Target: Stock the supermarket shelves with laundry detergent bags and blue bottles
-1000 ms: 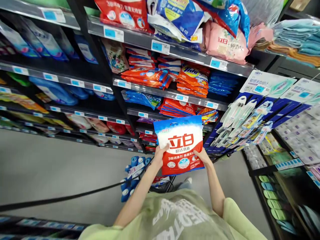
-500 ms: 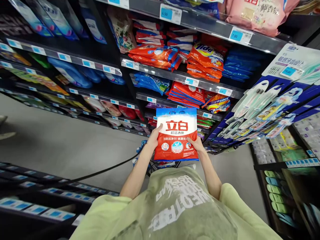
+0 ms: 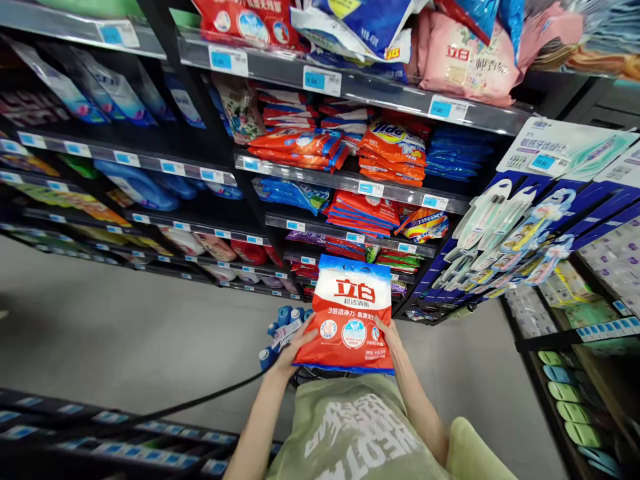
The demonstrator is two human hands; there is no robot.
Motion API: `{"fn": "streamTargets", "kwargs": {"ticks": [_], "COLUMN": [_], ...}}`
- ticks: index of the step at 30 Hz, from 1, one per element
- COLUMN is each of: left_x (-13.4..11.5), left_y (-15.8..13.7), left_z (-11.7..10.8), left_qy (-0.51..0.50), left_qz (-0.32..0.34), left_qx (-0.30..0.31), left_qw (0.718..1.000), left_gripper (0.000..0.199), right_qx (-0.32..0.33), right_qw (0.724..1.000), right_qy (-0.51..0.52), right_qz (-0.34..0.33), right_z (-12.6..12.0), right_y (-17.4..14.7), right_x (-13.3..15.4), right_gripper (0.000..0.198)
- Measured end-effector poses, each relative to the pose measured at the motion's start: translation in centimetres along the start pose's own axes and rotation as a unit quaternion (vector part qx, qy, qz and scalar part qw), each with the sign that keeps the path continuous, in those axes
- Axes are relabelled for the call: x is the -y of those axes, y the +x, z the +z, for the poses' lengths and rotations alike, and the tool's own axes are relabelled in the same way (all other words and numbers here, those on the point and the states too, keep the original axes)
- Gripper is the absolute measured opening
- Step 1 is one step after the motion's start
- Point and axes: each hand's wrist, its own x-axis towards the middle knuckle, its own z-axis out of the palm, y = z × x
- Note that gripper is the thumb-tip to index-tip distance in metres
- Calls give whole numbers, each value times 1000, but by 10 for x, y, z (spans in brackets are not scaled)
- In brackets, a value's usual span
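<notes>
Head view: red, white and blue bag at lower centre of frame, printed front facing the camera, blue top edge toward the shelves, bottom edge just above the green shirt in the picture. Left hand on the bag's lower left edge, digits closed on it; those behind the bag hidden. Right hand on the lower right edge, thumb side on the front, gripping; rest of the fingers behind, can't tell their spread.

Blue bottles just left of the bag, near left hand. Black cord runs from there toward lower left. Grey floor left of centre.

Top centre to centre: stacked shelves with orange Tide packs, blue packs right beside them, red packs one level lower. Pink bag upper right of centre. Hanging toothbrush packs right of centre. Green slippers lower right. Blue bottle lying on shelf, left.
</notes>
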Motion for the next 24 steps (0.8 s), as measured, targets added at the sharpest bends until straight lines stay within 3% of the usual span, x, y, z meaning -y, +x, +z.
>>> {"fn": "streamTargets", "kwargs": {"ticks": [3,6,9,15,21,24], "left_x": [28,38,34,27,20,19], "left_y": [-14,-23,-25,-25,2,18], "left_z": [2,13,31,62,89,99], "left_qy": [-20,-7,18,47,93,107], "left_qz": [-13,-28,0,55,14,0], "left_qx": [1,2,7,105,202,208], "left_qw": [1000,1000,1000,992,975,972], "left_gripper": [91,95,97,99,96,93], "right_qx": [-16,-6,-22,-55,-82,-125], "right_qw": [999,998,997,994,996,991], "right_qy": [-31,-57,-79,-95,-17,-33], "right_qz": [-6,-6,7,-15,-31,-47], "right_z": [-16,-24,-28,-45,-62,-69], "right_y": [-8,-16,-21,-43,-60,-62], "right_x": [3,8,17,53,66,58], "right_gripper": [63,63,64,65,83,73]}}
